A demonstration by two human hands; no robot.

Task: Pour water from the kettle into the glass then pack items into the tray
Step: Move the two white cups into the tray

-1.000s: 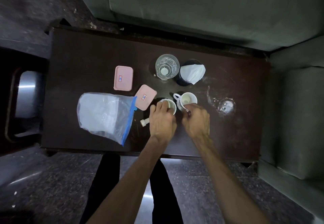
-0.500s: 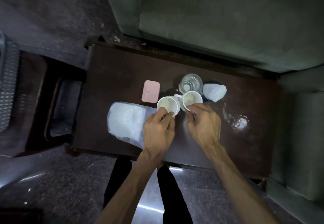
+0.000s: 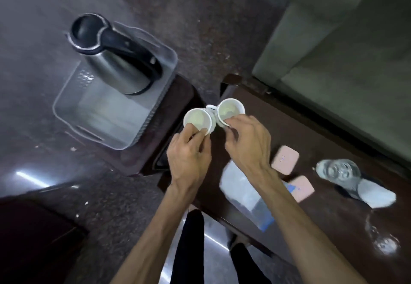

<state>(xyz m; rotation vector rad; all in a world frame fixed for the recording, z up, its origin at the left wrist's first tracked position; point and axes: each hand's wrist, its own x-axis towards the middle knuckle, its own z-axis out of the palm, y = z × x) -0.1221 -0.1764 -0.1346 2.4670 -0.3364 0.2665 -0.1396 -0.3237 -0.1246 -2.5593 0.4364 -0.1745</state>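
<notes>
My left hand grips a white cup by its near rim. My right hand grips a second white cup the same way. Both cups are in the air, side by side and touching, over the gap between the dark table and a dark stool. To their left, a clear plastic tray rests on the stool. A steel kettle with a black lid and handle stands in the tray's far half. A clear glass stands on the table at the right.
On the table lie two pink lidded boxes, a clear zip bag with a blue seal, a white tissue in a dark holder and a wet patch. A green sofa borders the table's far side.
Both hands lifted the two cups off the table and carried them left, toward the tray. My view swung left, bringing the tray and kettle into sight.
</notes>
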